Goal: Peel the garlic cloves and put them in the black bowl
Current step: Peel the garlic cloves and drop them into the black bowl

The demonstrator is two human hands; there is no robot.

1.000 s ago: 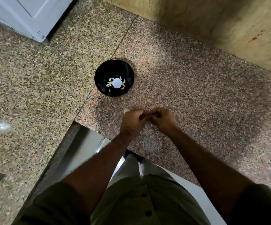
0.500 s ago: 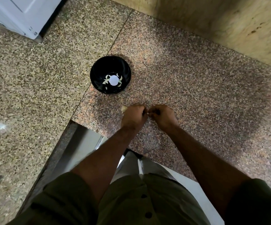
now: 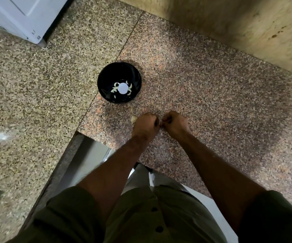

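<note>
A black bowl (image 3: 110, 76) stands on the speckled granite counter (image 3: 211, 95), with several peeled pale garlic cloves (image 3: 114, 89) lying in its bottom. Just in front of it, my left hand (image 3: 145, 124) and my right hand (image 3: 175, 122) meet fingertip to fingertip, fingers curled, pinching a small garlic clove (image 3: 160, 124) that is almost fully hidden between them. A pale piece of garlic (image 3: 134, 118) lies on the counter, peeking out at the far left side of my left hand.
A white appliance (image 3: 24, 16) stands at the back left. A beige wall (image 3: 238, 23) runs along the back right. The counter has a cut-out edge (image 3: 82, 135) near my left forearm. Bits of garlic skin (image 3: 187, 114) lie near my right hand.
Both hands stay together over the same spot, working the clove between the fingertips. The view has shifted slightly; the bowl has not moved.
</note>
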